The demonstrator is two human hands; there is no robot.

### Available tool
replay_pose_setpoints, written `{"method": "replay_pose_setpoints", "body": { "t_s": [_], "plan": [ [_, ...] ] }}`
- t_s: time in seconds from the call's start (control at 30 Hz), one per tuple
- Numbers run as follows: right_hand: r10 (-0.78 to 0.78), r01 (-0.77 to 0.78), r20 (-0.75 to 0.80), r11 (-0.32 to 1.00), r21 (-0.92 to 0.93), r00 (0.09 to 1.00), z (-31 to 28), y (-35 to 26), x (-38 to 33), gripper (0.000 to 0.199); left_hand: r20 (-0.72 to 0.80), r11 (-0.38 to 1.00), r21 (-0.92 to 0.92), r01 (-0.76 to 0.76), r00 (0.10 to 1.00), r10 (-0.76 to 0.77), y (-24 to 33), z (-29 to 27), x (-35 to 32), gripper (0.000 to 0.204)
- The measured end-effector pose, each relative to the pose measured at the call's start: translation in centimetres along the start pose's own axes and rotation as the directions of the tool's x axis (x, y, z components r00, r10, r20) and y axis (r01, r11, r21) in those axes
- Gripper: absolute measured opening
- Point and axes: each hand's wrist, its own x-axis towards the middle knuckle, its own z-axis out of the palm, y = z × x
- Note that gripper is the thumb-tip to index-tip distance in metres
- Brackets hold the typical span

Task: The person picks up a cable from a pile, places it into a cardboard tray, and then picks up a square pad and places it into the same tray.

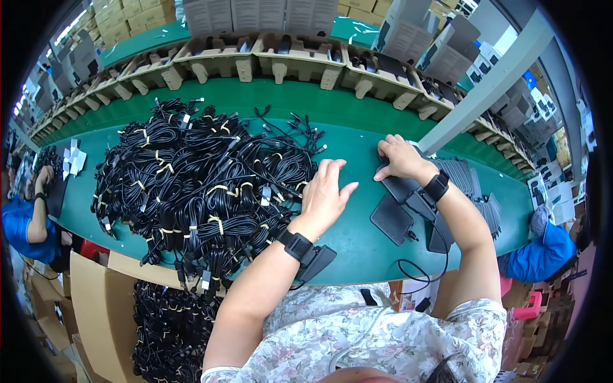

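Note:
A big heap of coiled black cables [198, 182], each tied with a yellow band, covers the left half of the green table [348, 143]. My left hand [324, 195] lies at the heap's right edge, fingers spread, holding nothing that I can see. My right hand [399, 158] rests palm down on a dark flat case [401, 186] at the right. More flat black cases [391, 219] lie just below it, near my right wrist. Both wrists wear black bands.
Moulded pulp trays [281, 64] with dark parts line the far side of the table. A grey post [485, 86] slants up at the right. A box of more cables [169, 325] stands below the table. People in blue sit at the left [22, 223] and right [543, 252].

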Motion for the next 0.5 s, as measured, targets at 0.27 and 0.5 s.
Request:
{"method": "replay_pose_setpoints", "body": {
  "t_s": [0.27, 0.5],
  "plan": [
    [-0.058, 0.056, 0.069, 0.998, 0.03, 0.996, -0.9, -0.6, 1.0, 0.053, -0.012, 1.0, -0.005, 0.019, 1.0, -0.019, 0.0, -0.1, 0.1, 0.059],
    [-0.012, 0.154, -0.337, 0.904, 0.399, 0.942, -4.3, -2.2, 2.2, 0.026, -0.036, 0.971, -0.183, 0.156, 0.986, -0.166, 0.3, 0.0, 0.2, 0.061]
  ]
}}
